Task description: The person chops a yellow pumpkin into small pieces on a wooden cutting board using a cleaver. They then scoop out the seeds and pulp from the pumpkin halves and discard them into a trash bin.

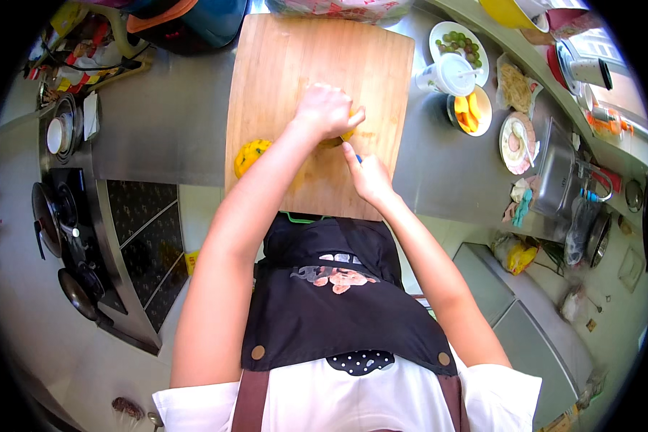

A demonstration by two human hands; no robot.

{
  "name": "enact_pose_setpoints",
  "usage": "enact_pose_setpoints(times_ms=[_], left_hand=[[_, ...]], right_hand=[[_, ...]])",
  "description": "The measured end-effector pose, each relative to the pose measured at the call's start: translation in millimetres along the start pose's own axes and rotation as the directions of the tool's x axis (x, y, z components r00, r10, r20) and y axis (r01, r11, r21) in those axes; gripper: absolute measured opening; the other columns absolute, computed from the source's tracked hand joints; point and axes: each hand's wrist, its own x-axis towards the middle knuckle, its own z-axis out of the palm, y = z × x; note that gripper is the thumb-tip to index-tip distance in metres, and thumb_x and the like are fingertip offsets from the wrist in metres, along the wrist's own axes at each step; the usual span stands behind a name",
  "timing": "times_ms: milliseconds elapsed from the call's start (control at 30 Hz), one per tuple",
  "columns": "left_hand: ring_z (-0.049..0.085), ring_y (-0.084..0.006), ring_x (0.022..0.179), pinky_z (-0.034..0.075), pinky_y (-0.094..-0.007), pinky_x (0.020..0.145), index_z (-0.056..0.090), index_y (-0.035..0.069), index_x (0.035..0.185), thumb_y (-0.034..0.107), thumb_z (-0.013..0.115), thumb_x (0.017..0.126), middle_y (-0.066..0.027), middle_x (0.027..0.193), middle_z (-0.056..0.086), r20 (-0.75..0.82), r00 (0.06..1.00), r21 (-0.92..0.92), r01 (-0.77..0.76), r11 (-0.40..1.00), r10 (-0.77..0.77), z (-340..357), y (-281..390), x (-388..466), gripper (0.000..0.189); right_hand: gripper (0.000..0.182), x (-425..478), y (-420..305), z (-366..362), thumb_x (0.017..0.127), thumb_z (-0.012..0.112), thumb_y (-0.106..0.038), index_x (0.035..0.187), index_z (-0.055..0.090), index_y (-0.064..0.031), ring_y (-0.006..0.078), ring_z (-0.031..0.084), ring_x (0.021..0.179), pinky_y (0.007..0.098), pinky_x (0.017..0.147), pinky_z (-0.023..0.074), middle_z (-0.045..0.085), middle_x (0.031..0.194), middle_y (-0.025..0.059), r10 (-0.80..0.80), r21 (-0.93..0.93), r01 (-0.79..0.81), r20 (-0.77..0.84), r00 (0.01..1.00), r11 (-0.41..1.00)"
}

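On a large wooden cutting board (324,59), my left hand (326,110) is closed over a yellow piece of fruit or vegetable (352,120), mostly hidden beneath it. My right hand (371,175) grips a knife with a blue handle (359,159); its index finger lies forward along the knife, and the short visible part of the blade meets the yellow piece. Another yellow piece with dark green marks (250,155) rests at the board's left edge, partly behind my left forearm. Damp yellowish stains mark the wood around my hands.
Right of the board stand a plate of grapes (434,40), a lidded plastic cup (456,75), a bowl of orange-yellow slices (487,100) and a used plate (507,159). Farther right is a steel sink (556,167). Pans (75,294) and a black stove (110,294) are at left.
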Motion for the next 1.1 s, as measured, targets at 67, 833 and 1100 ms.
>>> enact_pose_setpoints(times_ms=[67, 833, 1100], left_hand=[[0.068, -0.0304, 0.077, 0.052, -0.0425, 0.074, 0.075, 0.009, 0.077, 0.046, 0.048, 0.086, -0.0110, 0.081, 0.071, 0.040, 0.999, 0.015, 0.018, 1.000, -0.019, -4.7, 0.6, 1.6, 0.046], [0.066, -0.0228, 0.076, 0.051, -0.0392, 0.070, 0.073, 0.013, 0.071, 0.031, 0.051, 0.084, -0.0032, 0.077, 0.069, -0.283, 0.951, -0.002, -0.130, 0.992, 0.124, 25.1, -16.6, 3.4, 0.031], [0.066, -0.0250, 0.073, 0.052, -0.0400, 0.069, 0.072, 0.011, 0.067, 0.032, 0.051, 0.083, -0.0053, 0.072, 0.069, -0.243, 0.968, -0.079, -0.083, 0.993, 0.061, 30.6, -12.2, -3.4, 0.034]], right_hand=[[0.081, -0.4, -1.7, -4.9, 0.093, 0.034, -0.069, 0.074, 0.067, 0.0025, 0.0438, 0.064, 0.086, 0.0491, 0.079, 0.0489, 0.064, 0.082, 0.0298, 0.003, 0.000, -0.003, 0.037, 0.999, 1.000], [0.081, 7.3, -5.1, 11.4, 0.091, 0.035, -0.070, 0.072, 0.066, 0.0014, 0.0429, 0.063, 0.087, 0.0472, 0.080, 0.0483, 0.065, 0.081, 0.0278, 0.033, 0.033, -0.031, -0.054, 0.998, 0.999], [0.079, -0.5, -9.6, 9.9, 0.091, 0.036, -0.070, 0.069, 0.066, 0.0000, 0.0420, 0.063, 0.083, 0.0472, 0.078, 0.0481, 0.065, 0.078, 0.0265, 0.108, 0.022, -0.109, 0.028, 0.994, 0.994]])
